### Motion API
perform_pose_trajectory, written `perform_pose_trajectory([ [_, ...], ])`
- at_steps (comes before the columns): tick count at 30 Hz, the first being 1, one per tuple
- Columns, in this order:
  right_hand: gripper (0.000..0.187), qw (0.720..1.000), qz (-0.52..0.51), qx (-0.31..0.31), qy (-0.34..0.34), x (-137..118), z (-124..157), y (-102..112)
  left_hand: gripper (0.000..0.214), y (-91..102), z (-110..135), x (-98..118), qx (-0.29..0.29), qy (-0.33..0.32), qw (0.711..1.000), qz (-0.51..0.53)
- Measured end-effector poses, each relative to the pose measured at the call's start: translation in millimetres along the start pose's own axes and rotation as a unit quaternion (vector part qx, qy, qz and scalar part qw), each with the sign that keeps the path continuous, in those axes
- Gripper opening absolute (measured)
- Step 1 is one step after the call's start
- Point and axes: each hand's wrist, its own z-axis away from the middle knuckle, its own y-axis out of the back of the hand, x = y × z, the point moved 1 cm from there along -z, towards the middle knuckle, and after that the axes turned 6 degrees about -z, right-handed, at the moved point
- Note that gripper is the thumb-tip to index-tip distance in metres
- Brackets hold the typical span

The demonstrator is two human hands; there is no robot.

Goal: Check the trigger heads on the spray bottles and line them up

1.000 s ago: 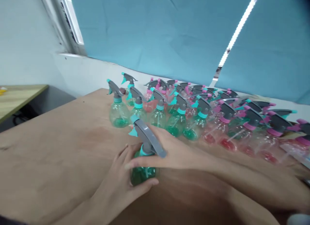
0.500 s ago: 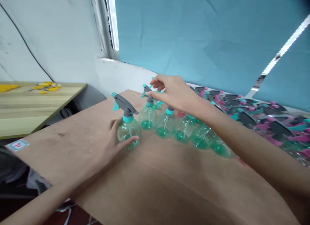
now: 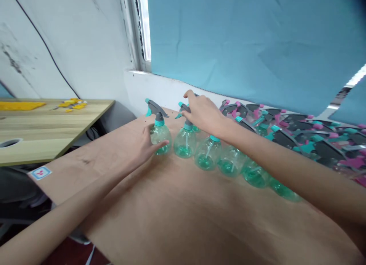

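Observation:
My left hand (image 3: 149, 147) is closed round the clear, round body of a spray bottle (image 3: 161, 142) with a grey and teal trigger head, standing at the left end of a row. Its thumb lies across the front. My right hand (image 3: 204, 112) curls over the trigger heads at the back; its fingers seem to grip a rear spray bottle (image 3: 196, 129), mostly hidden behind the hand. Just in front of that hand stands another spray bottle (image 3: 185, 143), and several more with greenish bottoms, such as this bottle (image 3: 206, 154), run to the right under my forearm.
A dense group of spray bottles with pink, teal and grey heads (image 3: 297, 131) fills the right of the brown tabletop (image 3: 183, 211). Blue sheeting (image 3: 243, 40) hangs behind. To the left, a wooden desk (image 3: 57, 124) carries yellow pieces (image 3: 73, 102). A sticker (image 3: 41, 173) marks the near left edge.
My left hand has slid its spray bottle away from me, into line with the row. My right hand has moved left over the heads. The view has shifted slightly.

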Motion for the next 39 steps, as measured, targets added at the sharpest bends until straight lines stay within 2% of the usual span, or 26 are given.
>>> perform_pose_trajectory([
  [5, 0.039, 0.998, -0.056, -0.019, 0.007, 10, -2, -1, 0.072, -9.6, -7, -7, 0.005, -0.002, 1.000, 0.026],
  [15, 0.032, 0.993, -0.110, -0.034, 0.024, 11, 4, -1, 0.077, -5.8, -8, 0, -0.012, 0.003, 0.999, 0.031],
  [18, 0.032, 0.993, -0.109, -0.038, 0.035, 9, 8, 1, 0.076, -0.2, -3, 5, -0.010, 0.003, 1.000, 0.028],
  [21, 0.032, 0.993, -0.105, -0.038, 0.047, 4, 17, 3, 0.075, 12.7, 12, 16, 0.015, 0.008, 1.000, 0.020],
  [23, 0.033, 0.992, -0.104, -0.035, 0.055, 0, 27, 7, 0.069, 23.5, 30, 28, 0.043, 0.011, 0.999, 0.012],
  [26, 0.033, 0.991, -0.110, -0.027, 0.065, -9, 50, 16, 0.055, 36.8, 64, 51, 0.052, -0.001, 0.998, 0.018],
  [28, 0.033, 0.991, -0.114, -0.023, 0.067, -14, 71, 25, 0.048, 40.9, 87, 70, 0.008, -0.026, 0.998, 0.053],
  [31, 0.034, 0.991, -0.116, -0.022, 0.059, -18, 107, 41, 0.055, 41.0, 115, 104, -0.059, -0.058, 0.993, 0.082],
  [33, 0.033, 0.992, -0.116, -0.011, 0.057, -18, 130, 52, 0.059, 37.2, 127, 126, -0.129, -0.080, 0.985, 0.077],
  [35, 0.031, 0.991, -0.124, 0.002, 0.054, -15, 153, 63, 0.068, 32.2, 135, 147, -0.149, -0.109, 0.981, 0.068],
  [37, 0.031, 0.990, -0.133, 0.014, 0.052, -8, 174, 74, 0.075, 26.5, 141, 166, -0.135, -0.121, 0.982, 0.051],
  [39, 0.031, 0.987, -0.148, 0.022, 0.051, 2, 194, 85, 0.069, 19.7, 146, 184, -0.146, -0.119, 0.978, 0.090],
])
